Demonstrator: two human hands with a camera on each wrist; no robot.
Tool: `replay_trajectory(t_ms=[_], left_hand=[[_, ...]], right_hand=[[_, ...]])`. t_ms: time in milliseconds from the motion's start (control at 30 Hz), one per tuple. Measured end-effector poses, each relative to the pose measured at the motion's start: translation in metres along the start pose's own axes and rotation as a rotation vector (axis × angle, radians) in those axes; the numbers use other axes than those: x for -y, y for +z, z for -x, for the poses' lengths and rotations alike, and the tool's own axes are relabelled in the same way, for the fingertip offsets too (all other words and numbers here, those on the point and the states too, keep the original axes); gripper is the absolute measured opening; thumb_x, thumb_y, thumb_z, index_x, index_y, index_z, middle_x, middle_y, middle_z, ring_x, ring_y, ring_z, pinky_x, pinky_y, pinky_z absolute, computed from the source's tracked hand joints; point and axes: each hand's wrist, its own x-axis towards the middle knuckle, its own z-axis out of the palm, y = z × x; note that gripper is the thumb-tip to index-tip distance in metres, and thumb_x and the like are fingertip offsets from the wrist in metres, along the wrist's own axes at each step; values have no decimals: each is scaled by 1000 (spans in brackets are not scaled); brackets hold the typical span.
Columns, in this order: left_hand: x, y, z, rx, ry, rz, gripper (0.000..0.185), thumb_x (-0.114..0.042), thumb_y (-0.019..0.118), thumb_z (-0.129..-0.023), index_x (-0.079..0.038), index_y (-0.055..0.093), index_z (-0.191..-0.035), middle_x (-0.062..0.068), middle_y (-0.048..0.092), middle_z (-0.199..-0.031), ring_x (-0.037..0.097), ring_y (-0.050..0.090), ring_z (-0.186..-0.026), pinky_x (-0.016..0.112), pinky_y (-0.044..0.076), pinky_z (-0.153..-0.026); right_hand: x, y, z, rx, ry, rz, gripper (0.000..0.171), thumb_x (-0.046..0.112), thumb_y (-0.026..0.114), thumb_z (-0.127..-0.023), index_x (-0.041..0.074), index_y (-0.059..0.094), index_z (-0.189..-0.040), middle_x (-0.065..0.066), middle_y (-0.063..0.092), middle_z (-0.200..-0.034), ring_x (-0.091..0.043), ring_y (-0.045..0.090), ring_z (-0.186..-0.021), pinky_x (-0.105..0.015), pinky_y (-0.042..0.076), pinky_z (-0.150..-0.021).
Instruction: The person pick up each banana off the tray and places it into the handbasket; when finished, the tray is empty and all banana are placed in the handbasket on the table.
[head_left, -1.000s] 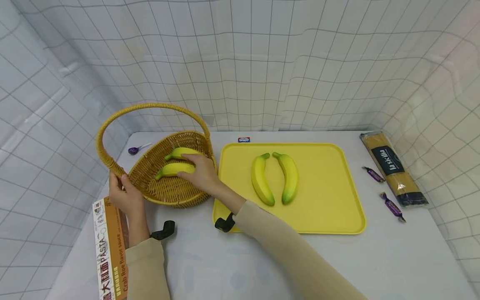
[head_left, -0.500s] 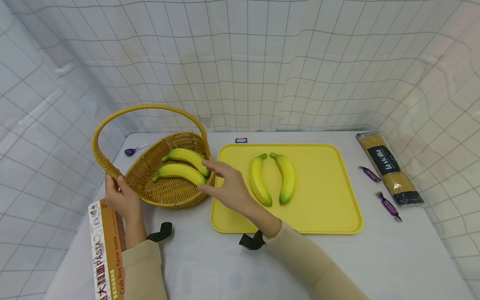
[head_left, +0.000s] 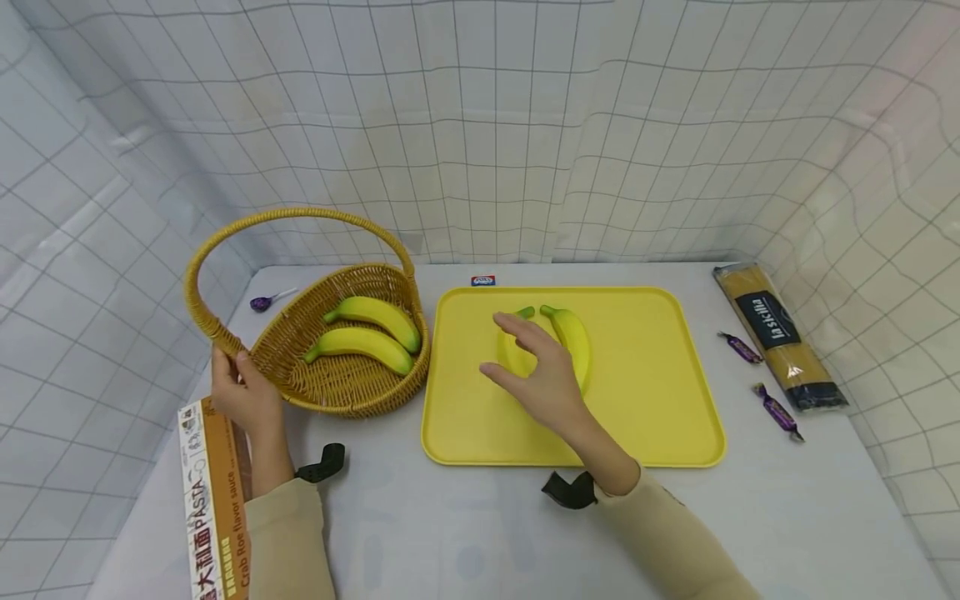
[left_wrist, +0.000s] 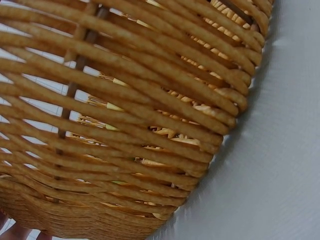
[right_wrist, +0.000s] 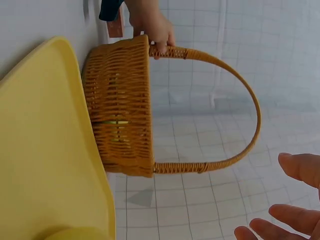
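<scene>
1. The person's right hand (head_left: 540,375) reaches out from a beige sleeve over the flat yellow plastic tray (head_left: 660,392) on the pale tabletop (head_left: 465,533). Its fingers are spread and relaxed, and it hovers above the left of two yellow bananas with green tips (head_left: 574,342) lying on the tray, holding nothing. Whether the fingers touch the fruit cannot be told.
2. The left hand (head_left: 240,392) grips the round woven wicker basket (head_left: 352,392) where its tall arched handle meets the near rim, fingers curled round the wicker.
3. Half a second ago the right hand was at the basket's right edge beside the two bananas inside it; it has since moved right, onto the tray, and now covers most of the left tray banana. The left hand has stayed on the basket.
4. The visible tray banana lies with its long axis running away from the person, green stem end at the far side, curving toward its partner.
5. The two yellow bananas in the basket (head_left: 363,329) lie side by side, long axes running left to right, slightly slanted.
</scene>
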Motion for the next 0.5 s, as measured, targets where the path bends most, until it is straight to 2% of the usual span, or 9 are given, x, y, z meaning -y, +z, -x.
replay_trajectory(t_ms=[200, 300, 500], left_hand=[[0, 0, 0, -5, -2, -7, 30, -24, 44, -104, -15, 62, -126, -5, 62, -113, 1, 53, -101, 22, 45, -89], [0, 0, 0, -2, 1, -11, 31, -24, 44, -104, -14, 62, -127, 0, 63, -116, 1, 53, -101, 22, 45, -89], [0, 0, 0, 1, -1, -15, 31, -23, 43, -104, -19, 61, -129, 7, 64, -121, 1, 53, -102, 22, 46, -90]], right_hand=[[-16, -26, 6, -69, 29, 29, 61, 14, 80, -80, 11, 57, -136, -6, 57, -139, -24, 53, -127, -44, 44, -103], [-25, -37, 7, -100, 43, 43, 60, 13, 79, -81, 8, 57, -136, -8, 56, -140, -26, 51, -129, -47, 43, -104], [-42, -53, 7, -166, 76, 70, 59, 12, 78, -83, 5, 55, -137, -11, 53, -142, -29, 48, -132, -52, 41, -105]])
